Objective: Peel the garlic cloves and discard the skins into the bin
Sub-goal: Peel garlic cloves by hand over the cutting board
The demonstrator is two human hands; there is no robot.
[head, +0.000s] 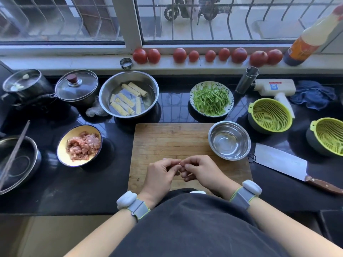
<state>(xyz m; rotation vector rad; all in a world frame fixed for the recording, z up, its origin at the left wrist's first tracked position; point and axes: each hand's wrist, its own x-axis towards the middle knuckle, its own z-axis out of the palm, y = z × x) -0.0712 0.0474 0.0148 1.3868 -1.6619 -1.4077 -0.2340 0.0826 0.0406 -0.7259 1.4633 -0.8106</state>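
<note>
Over the near part of the wooden cutting board [167, 138], my left hand [160, 175] and my right hand [200, 170] meet fingertip to fingertip. Both have curled fingers that pinch a small pinkish garlic clove [179, 164], which is almost wholly hidden between them. No loose skins or bin show in the view. An empty steel bowl [229, 140] sits on the board's right corner, just beyond my right hand.
A cleaver [282, 162] lies right of the board. Two green colanders [270, 115] [328, 136] stand at the right. A yellow bowl of minced meat [79, 145], a steel bowl of tofu rolls [129, 94], a plate of green strips [211, 98] and pots surround the board.
</note>
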